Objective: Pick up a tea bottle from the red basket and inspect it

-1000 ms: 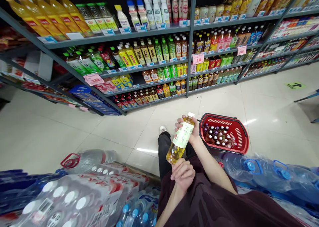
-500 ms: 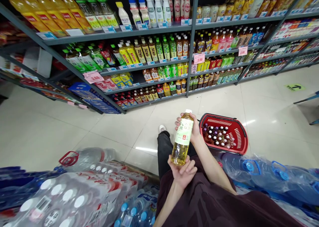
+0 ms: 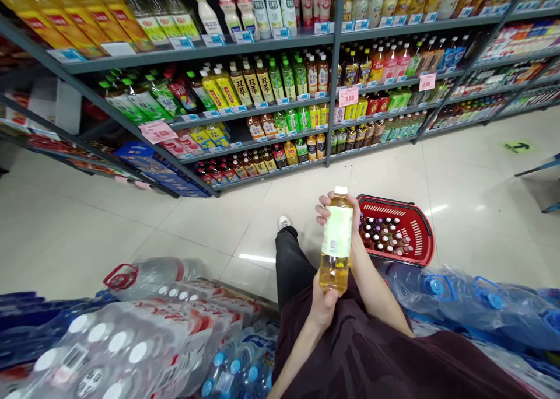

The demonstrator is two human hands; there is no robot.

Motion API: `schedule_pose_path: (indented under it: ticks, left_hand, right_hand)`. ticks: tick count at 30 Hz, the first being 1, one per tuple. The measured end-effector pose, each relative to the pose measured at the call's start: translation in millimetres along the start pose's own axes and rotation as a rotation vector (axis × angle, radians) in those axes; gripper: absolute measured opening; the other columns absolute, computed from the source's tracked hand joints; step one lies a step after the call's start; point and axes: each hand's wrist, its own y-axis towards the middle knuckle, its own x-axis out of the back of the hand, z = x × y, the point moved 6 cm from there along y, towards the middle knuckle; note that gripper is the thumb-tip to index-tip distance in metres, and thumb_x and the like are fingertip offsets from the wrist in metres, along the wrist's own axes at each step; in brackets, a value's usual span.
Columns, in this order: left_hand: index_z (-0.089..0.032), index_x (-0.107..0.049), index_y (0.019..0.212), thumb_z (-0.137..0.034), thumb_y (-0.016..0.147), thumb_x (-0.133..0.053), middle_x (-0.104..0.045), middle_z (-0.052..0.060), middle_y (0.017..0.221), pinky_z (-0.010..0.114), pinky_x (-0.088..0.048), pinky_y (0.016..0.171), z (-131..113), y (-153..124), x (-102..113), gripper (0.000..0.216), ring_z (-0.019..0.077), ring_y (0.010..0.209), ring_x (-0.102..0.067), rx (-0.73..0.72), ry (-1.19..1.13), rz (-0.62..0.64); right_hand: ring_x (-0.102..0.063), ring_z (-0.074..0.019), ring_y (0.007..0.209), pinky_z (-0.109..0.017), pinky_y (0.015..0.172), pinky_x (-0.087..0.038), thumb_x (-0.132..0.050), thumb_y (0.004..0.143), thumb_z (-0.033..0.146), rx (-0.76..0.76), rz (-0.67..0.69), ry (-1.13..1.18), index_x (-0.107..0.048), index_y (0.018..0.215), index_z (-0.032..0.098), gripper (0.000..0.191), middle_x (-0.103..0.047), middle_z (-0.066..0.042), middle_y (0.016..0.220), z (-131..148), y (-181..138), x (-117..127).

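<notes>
I hold a bottle of yellow drink (image 3: 336,244) with a pale green label and white cap, nearly upright in front of me. My right hand (image 3: 328,207) is wrapped round its upper part from behind. My left hand (image 3: 322,303) cups its bottom end. To the right on the floor stands a red shopping basket (image 3: 420,244) holding several dark bottles. My dark-trousered leg (image 3: 291,262) and white shoe stretch out below the bottle.
Metal shelves (image 3: 245,113) stocked with many drink bottles run across the far side. Shrink-wrapped packs of water bottles (image 3: 131,340) lie at the lower left, large blue-capped water jugs (image 3: 472,305) at the lower right. Pale tiled floor (image 3: 87,235) lies between.
The bottle has been turned from tilted to nearly upright and rotated, so the label's back faces me. My left hand went from below the bottle to cupping its base.
</notes>
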Motion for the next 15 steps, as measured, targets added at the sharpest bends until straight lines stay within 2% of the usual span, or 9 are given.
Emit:
schedule_pose_path:
  ticks: [2, 6, 10, 15]
  left_hand:
    - [-0.019, -0.061, 0.093, -0.048, 0.055, -0.097, -0.063, 0.001, 0.08, 0.026, -0.044, 0.063, -6, -1, -5, 0.059, 0.014, 0.07, -0.053, -0.093, 0.224, -0.019]
    - [-0.02, -0.054, 0.086, -0.036, 0.052, -0.096, -0.06, -0.003, 0.076, 0.024, -0.046, 0.062, -21, -5, -11, 0.057, 0.0136, 0.068, -0.054, -0.171, 0.523, -0.13]
    - [-0.021, -0.056, 0.089, -0.035, 0.05, -0.096, -0.057, -0.004, 0.073, 0.023, -0.044, 0.055, -32, -12, -11, 0.058, 0.0129, 0.062, -0.052, -0.221, 0.685, -0.259]
    - [-0.021, -0.057, 0.094, -0.033, 0.049, -0.097, -0.047, -0.01, 0.062, 0.021, -0.037, 0.049, -37, -16, -12, 0.061, 0.0102, 0.053, -0.043, -0.284, 0.77, -0.331]
  right_hand:
    - [-0.057, -0.0109, 0.065, -0.024, 0.058, -0.054, -0.074, 0.083, 0.045, 0.026, 0.061, 0.148, -0.062, 0.091, 0.021, 0.028, -0.065, 0.001, 0.085, 3, 0, 4]
    - [-0.06, -0.0104, 0.067, -0.023, 0.06, -0.056, -0.072, 0.089, 0.046, 0.105, 0.202, 0.45, -0.062, 0.088, 0.023, 0.025, -0.067, 0.002, 0.084, 9, -1, 9]
    - [-0.064, -0.0113, 0.077, -0.025, 0.068, -0.059, -0.069, 0.094, 0.047, 0.135, 0.34, 0.615, -0.064, 0.089, 0.023, 0.025, -0.071, 0.001, 0.088, 13, -4, 5]
    - [-0.064, -0.0111, 0.08, -0.025, 0.071, -0.059, -0.068, 0.096, 0.047, 0.126, 0.376, 0.686, -0.065, 0.09, 0.023, 0.026, -0.071, 0.001, 0.089, 14, -6, 1]
